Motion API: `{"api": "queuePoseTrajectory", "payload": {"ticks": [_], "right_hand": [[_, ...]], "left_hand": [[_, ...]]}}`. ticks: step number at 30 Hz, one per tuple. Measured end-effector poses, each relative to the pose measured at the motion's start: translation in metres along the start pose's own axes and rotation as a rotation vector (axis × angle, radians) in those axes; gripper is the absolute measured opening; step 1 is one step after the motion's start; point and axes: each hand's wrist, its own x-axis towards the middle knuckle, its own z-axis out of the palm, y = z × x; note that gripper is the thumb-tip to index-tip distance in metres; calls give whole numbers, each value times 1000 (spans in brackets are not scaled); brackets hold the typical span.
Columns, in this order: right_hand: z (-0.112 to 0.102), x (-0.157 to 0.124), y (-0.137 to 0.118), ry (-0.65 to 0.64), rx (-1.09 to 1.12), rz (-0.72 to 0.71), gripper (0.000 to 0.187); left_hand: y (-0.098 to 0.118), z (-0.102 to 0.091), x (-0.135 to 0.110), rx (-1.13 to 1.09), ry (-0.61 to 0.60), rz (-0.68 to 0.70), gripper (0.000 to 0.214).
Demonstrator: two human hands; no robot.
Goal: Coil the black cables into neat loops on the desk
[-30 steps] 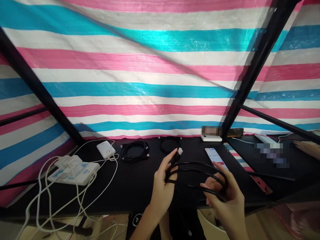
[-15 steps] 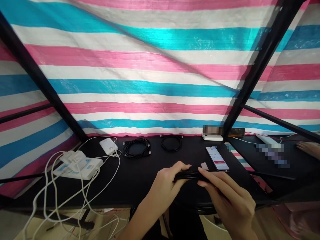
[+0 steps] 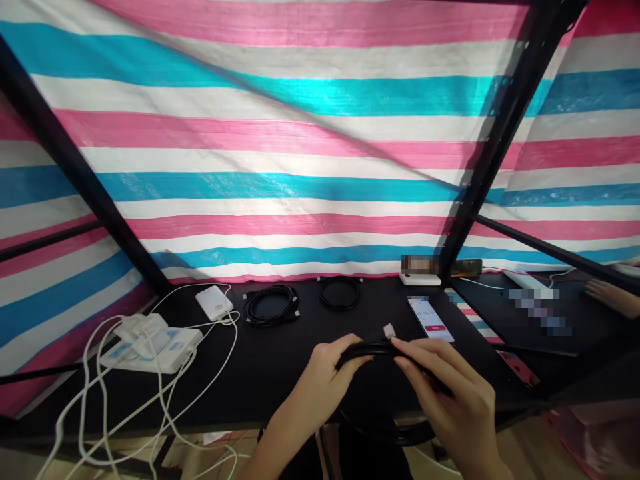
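Both hands grip one coiled black cable point(image 3: 377, 351) above the front of the black table point(image 3: 260, 367). My left hand point(image 3: 325, 377) is closed round the coil's left side. On the right side my right hand point(image 3: 450, 400) pinches it with fingers and thumb. The cable's white plug end point(image 3: 389, 330) sticks up between the two hands. Part of the coil point(image 3: 385, 430) hangs down below the table's front edge.
Two more coiled black cables point(image 3: 270, 305) point(image 3: 340, 293) lie at the back of the table. A white power bank point(image 3: 214, 302) and white power strip point(image 3: 150, 340) with white cords sit left. A lit phone point(image 3: 430, 319) lies right. Another person's hand point(image 3: 607, 293) rests far right.
The open loops seen a second ago have been drawn together into a flat bundle. Both hands came down closer to the table, and the plug end moved to the right.
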Motion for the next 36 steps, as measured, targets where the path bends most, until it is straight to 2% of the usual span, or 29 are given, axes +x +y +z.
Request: {"api": "queuePoseTrajectory", "payload": {"ticks": [5, 7, 9, 12, 17, 25, 27, 29, 32, 36], "right_hand": [[8, -3, 6, 85, -55, -109, 28], [10, -3, 8, 113, -85, -129, 29], [11, -2, 10, 100, -80, -110, 29], [12, 6, 14, 82, -85, -112, 26], [14, 27, 18, 152, -172, -205, 20], [19, 37, 14, 194, -223, -278, 21], [21, 38, 12, 208, -218, -235, 18], [23, 39, 11, 189, -202, -128, 13], [26, 39, 10, 60, -101, 45, 10], [29, 35, 13, -60, 57, 175, 11]], "left_hand": [[-2, -6, 0, -38, -60, -45, 9], [-6, -7, -3, -104, -65, -54, 27], [-9, -6, -6, -155, -29, -32, 38], [-10, -4, -6, -129, 59, 25, 32], [1, -3, 6, -70, 149, 87, 25], [4, -18, 10, -112, 97, 69, 28], [4, -21, 11, -159, 73, 41, 27], [3, -22, 12, -248, 43, -4, 28], [0, -23, 12, -365, 7, -69, 31], [-5, -26, 12, -386, -7, -119, 33]]}}
